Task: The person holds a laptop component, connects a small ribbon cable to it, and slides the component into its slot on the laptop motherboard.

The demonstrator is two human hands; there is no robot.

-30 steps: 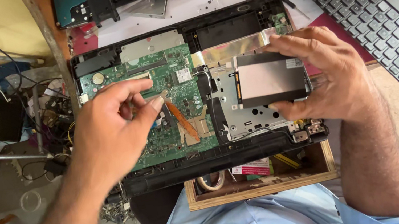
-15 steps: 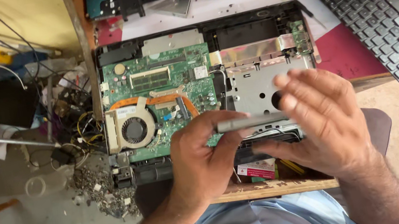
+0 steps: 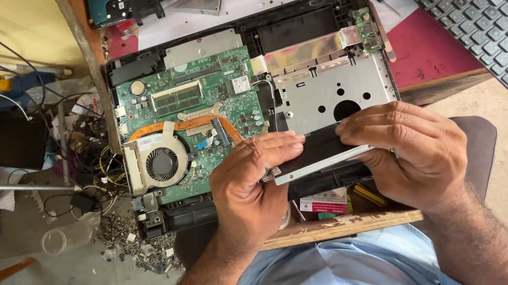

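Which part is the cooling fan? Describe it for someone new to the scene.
Start at the opened black laptop base on the desk, then go to its green circuit board on the left half. At that board's lower left sits the round black cooling fan in a pale metal housing, the only circular bladed part, with a copper-coloured pipe curving above it.

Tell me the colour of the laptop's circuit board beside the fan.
Green circuit board, with a copper-orange heat pipe across it; the head view shows it.

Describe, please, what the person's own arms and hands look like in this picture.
Both hands, the left hand and the right hand, are bare: no gloves, and no rings or watch that I can see. The forearms are uncovered and hairy. No sleeve cuffs show on them; a light blue shirt shows below.
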